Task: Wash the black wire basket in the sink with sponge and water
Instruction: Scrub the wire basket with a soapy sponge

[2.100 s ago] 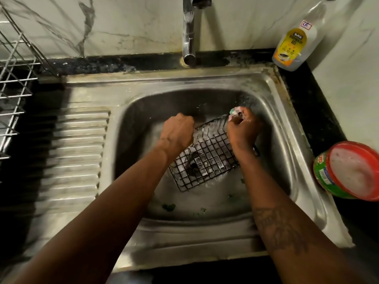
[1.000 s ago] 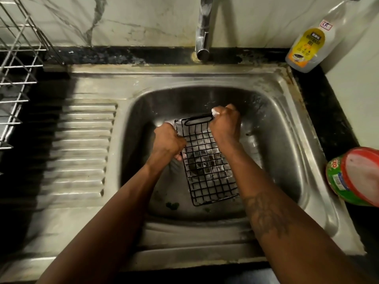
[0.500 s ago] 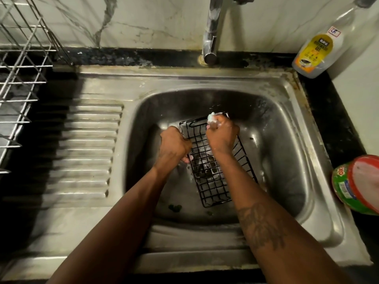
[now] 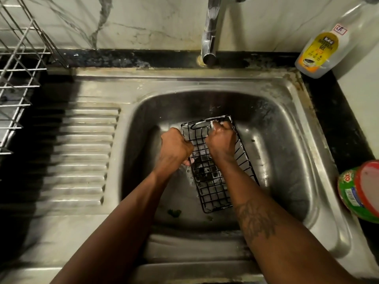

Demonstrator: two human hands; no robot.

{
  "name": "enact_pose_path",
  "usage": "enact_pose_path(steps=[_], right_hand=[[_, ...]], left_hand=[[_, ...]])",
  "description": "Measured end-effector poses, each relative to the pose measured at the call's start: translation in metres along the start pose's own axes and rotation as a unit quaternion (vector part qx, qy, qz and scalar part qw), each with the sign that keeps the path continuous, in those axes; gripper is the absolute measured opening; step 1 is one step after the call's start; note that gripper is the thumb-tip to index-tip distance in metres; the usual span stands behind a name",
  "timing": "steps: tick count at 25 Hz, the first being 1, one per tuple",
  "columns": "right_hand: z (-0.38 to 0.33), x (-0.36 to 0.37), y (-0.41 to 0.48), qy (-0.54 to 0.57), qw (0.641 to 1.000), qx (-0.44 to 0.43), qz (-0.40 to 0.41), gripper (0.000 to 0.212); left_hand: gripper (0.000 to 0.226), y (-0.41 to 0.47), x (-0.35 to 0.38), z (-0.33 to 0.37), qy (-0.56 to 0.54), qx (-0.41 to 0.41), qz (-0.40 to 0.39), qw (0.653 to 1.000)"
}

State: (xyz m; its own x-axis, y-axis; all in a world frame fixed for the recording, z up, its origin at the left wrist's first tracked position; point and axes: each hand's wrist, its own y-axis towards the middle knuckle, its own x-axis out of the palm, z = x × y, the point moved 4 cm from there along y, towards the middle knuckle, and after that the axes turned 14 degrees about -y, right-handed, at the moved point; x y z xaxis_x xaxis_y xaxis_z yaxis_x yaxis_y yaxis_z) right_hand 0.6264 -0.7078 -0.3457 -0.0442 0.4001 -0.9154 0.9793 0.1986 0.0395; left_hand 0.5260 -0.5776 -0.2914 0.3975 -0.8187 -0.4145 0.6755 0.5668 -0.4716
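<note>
At the upper left of the frame a steel wire dish rack stands beside the ribbed drainboard of a stainless-steel sink. In the basin at the centre of the frame, the person's left hand grips the left rim of the black wire basket, its fingers curled tight round the wire. The basket lies over the drain, its long side running from the centre towards the lower centre of the frame and its far rim streaked with white foam. The right hand is inside the basket at its far end, fingers closed round a soapy sponge; only a pale sliver of it shows at the fingertips, against the basket's end wire. A chrome tap hangs above the basin at the top centre. At the upper right a clear bottle with a yellow label stands on the black counter, and a round green tub with a red rim sits at the right edge.
</note>
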Motion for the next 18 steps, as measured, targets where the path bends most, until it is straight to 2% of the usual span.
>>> enact_pose_path(steps=[2,3,4,5,6,7,8,9,10,11,12,13,14,16,17,18], right_hand=[[-0.014,0.008,0.004,-0.052,0.995,-0.059,-0.057,0.022],[-0.028,0.012,0.003,-0.052,0.991,-0.091,-0.086,0.013],[-0.041,0.012,0.001,-0.007,0.990,-0.080,-0.115,0.013],[-0.048,0.012,0.002,0.102,0.984,-0.016,-0.145,0.022],[-0.050,0.012,0.001,0.277,0.940,0.099,-0.174,0.028],[-0.051,0.011,-0.002,0.462,0.837,0.225,-0.187,0.028],[-0.051,0.008,-0.005,0.611,0.696,0.327,-0.185,0.026],[-0.048,0.003,-0.005,0.713,0.556,0.398,-0.155,0.024],[-0.041,-0.001,-0.001,0.769,0.451,0.439,-0.110,0.024],[-0.030,-0.006,0.006,0.794,0.389,0.462,-0.067,0.026],[-0.021,-0.012,0.015,0.805,0.362,0.468,-0.041,0.028],[-0.016,-0.013,0.020,0.805,0.367,0.465,-0.032,0.029],[-0.014,-0.012,0.021,0.796,0.397,0.456,-0.037,0.028],[-0.019,0.000,0.013,0.752,0.489,0.435,-0.079,0.025],[-0.024,0.008,0.010,0.700,0.570,0.416,-0.109,0.023],[-0.030,0.013,0.007,0.613,0.677,0.384,-0.134,0.019]], left_hand=[[0.013,-0.001,0.001,0.002,-0.009,-0.007,-0.005,1.000],[0.012,-0.001,0.001,0.003,-0.012,-0.004,-0.011,1.000],[0.013,-0.002,0.000,0.004,-0.017,0.001,-0.014,1.000],[0.014,-0.002,-0.002,0.004,-0.017,0.003,-0.012,1.000],[0.013,-0.001,-0.003,0.004,-0.020,0.000,-0.005,1.000],[0.011,0.002,-0.004,0.003,-0.020,0.002,0.003,1.000],[0.010,0.004,-0.004,0.002,-0.018,0.000,0.007,1.000],[0.009,0.006,-0.004,0.001,-0.015,-0.001,0.013,1.000],[0.009,0.009,-0.003,0.000,-0.012,-0.004,0.019,1.000],[0.008,0.011,-0.002,-0.001,-0.010,-0.006,0.023,1.000],[0.008,0.013,-0.002,-0.002,-0.010,-0.006,0.025,1.000],[0.008,0.014,-0.002,-0.003,-0.006,-0.003,0.028,1.000],[0.007,0.013,-0.002,-0.003,-0.003,-0.001,0.027,1.000],[0.007,0.012,-0.001,-0.002,-0.005,0.006,0.027,1.000],[0.007,0.011,-0.001,-0.001,-0.007,0.010,0.027,1.000],[0.008,0.009,-0.001,0.001,-0.008,0.009,0.025,1.000]])
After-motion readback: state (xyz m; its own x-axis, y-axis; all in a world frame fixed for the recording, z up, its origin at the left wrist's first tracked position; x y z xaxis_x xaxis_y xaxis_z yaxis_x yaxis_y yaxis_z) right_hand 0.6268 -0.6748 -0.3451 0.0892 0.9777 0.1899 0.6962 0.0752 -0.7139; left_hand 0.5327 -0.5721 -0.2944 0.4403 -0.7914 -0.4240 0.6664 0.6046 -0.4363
